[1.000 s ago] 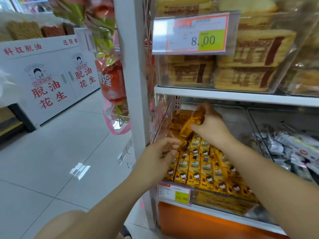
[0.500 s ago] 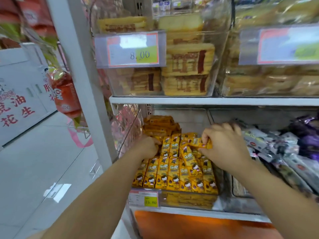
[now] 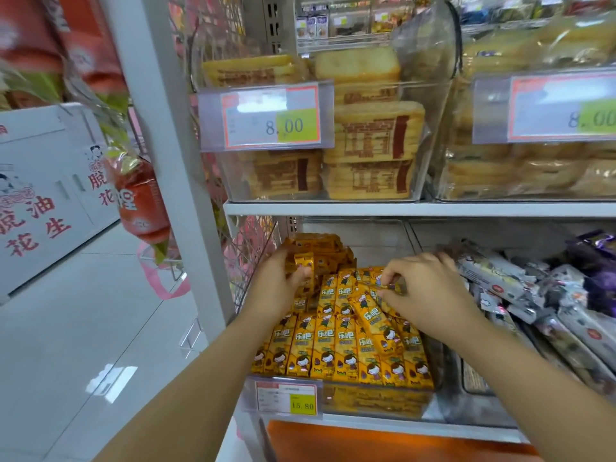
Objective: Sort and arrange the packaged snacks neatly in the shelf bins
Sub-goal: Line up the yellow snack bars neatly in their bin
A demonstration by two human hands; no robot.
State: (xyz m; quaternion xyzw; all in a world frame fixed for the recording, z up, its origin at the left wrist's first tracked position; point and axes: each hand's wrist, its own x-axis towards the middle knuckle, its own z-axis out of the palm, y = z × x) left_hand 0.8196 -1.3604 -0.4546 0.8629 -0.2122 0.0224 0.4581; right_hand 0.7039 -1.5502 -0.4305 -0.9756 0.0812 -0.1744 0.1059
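1. The clear bin (image 3: 373, 400) on the lower shelf holds the yellow snack packets. A price label (image 3: 288, 398) reading 15.80 hangs on its front edge.
2. Along the front edge the packets lie in tidy rows (image 3: 328, 351), faces up and print running one way, probably so the brand reads from the aisle.
3. At the back edge sits a loose heap of the same packets (image 3: 320, 243), not laid in rows. It looks like the stock that is left to sort.
4. The left hand (image 3: 276, 288), near the back-left corner, has its fingers curled round one small yellow packet (image 3: 304, 261). The packet is held upright, clear of the rows, likely so it can be turned and slotted in.
5. The right hand (image 3: 433, 295), over the middle of the bin towards its right edge, pinches the upper end of a skew packet (image 3: 373, 320) between thumb and forefinger. This one lies diagonally across the rows. Gripping it by the end should let it swing straight without disturbing its neighbours.
6. In the bin beyond the right edge, grey-and-white wrapped snacks (image 3: 500, 281) lie jumbled, with neither hand on them.
7. On the shelf above, bins of sliced cake packs (image 3: 373, 145) stand behind an 8.00 label (image 3: 271, 118).
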